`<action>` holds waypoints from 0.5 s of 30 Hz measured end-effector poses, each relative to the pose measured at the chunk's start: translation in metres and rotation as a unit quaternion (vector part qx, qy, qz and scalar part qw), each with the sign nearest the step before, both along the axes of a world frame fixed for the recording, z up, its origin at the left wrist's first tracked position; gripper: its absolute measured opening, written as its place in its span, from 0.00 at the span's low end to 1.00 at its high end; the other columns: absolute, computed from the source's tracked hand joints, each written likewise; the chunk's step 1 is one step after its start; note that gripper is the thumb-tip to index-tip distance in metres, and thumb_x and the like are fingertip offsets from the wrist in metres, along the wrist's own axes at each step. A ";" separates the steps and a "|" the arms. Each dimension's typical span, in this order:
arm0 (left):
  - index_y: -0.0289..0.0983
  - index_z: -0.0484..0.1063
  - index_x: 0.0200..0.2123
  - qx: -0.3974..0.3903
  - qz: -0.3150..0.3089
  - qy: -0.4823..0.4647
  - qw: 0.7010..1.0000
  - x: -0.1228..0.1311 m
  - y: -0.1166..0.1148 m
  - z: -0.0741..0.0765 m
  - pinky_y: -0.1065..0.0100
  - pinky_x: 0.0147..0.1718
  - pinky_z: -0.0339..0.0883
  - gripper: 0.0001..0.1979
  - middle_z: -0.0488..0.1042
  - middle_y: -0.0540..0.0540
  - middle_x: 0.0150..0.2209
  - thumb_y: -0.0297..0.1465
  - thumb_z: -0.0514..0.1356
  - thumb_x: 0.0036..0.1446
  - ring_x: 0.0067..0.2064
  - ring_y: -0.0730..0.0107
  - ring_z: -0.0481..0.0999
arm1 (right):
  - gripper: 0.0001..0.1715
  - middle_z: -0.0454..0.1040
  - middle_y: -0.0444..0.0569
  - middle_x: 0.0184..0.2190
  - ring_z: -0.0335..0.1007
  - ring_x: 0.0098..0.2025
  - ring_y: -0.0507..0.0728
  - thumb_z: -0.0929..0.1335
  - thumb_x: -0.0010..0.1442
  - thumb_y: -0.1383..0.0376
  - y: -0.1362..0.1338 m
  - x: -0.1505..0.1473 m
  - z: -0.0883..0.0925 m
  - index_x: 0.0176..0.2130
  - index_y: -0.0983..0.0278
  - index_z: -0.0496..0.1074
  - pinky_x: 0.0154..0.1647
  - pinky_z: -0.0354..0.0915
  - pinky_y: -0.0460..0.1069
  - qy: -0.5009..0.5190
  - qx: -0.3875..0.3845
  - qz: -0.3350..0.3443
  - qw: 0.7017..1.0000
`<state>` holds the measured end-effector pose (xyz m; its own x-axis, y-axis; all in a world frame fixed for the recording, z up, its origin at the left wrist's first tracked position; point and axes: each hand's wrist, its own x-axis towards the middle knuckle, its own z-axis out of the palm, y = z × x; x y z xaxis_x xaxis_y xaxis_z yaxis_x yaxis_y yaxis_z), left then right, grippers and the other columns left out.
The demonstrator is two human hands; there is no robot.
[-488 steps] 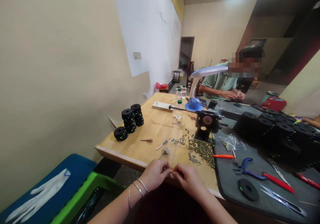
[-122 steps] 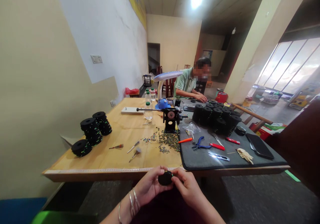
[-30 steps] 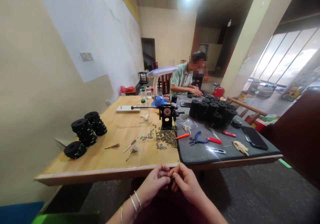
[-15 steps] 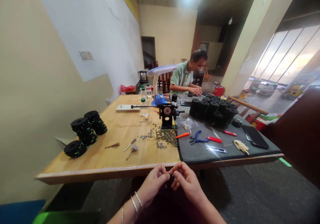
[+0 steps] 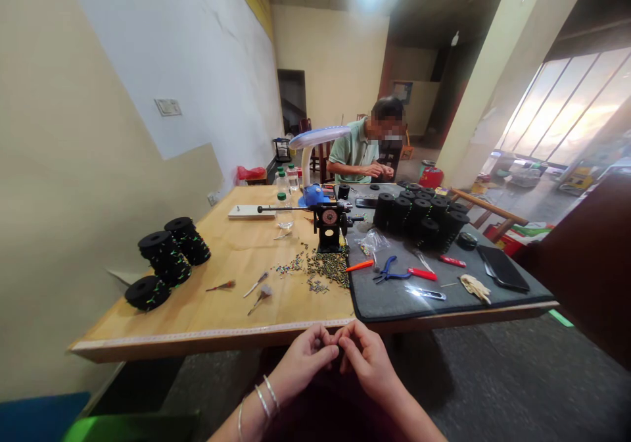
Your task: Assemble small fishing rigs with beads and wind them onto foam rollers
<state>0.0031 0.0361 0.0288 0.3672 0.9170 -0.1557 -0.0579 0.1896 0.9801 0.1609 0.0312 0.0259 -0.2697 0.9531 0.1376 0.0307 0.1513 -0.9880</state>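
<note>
My left hand and my right hand meet at the front edge of the table, fingertips pinched together. Whatever small thing lies between them is hidden by the fingers. Just beyond on the wood is a heap of tiny dark beads, with a black winding device standing behind it. Right of the heap lie an orange-handled tool, blue pliers, a red-handled tool and small metal snips, on a grey mat.
Black spools stand at the left, and more black spools crowd the mat. Brushes lie on the wood. A lamp and bottles stand further back. Across the table sits another person.
My fingertips have closed further together, covering the small dark thing that showed between them. The person opposite has drawn their hands back from the table and brought them together.
</note>
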 end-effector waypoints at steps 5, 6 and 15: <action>0.37 0.61 0.25 0.002 0.006 -0.007 1.000 0.000 0.002 -0.001 0.71 0.27 0.57 0.16 0.65 0.54 0.24 0.39 0.65 0.46 0.26 0.74 0.65 | 0.17 0.69 0.44 0.26 0.63 0.17 0.47 0.62 0.61 0.53 0.000 -0.003 0.000 0.29 0.63 0.64 0.19 0.59 0.43 -0.016 0.014 -0.008 1.000; 0.37 0.61 0.25 0.002 0.009 -0.009 1.000 0.000 0.002 -0.002 0.71 0.27 0.56 0.15 0.65 0.54 0.23 0.38 0.65 0.45 0.25 0.74 0.65 | 0.18 0.69 0.43 0.26 0.62 0.17 0.47 0.62 0.61 0.53 0.001 -0.004 -0.001 0.29 0.63 0.64 0.19 0.59 0.43 -0.019 0.016 -0.010 1.000; 0.38 0.61 0.22 -0.021 0.082 -0.041 0.996 -0.002 -0.001 -0.001 0.71 0.25 0.56 0.13 0.66 0.54 0.20 0.33 0.65 0.42 0.24 0.73 0.66 | 0.18 0.68 0.43 0.24 0.62 0.16 0.48 0.63 0.59 0.51 0.009 -0.011 -0.011 0.29 0.63 0.63 0.16 0.58 0.43 -0.031 0.008 -0.027 0.999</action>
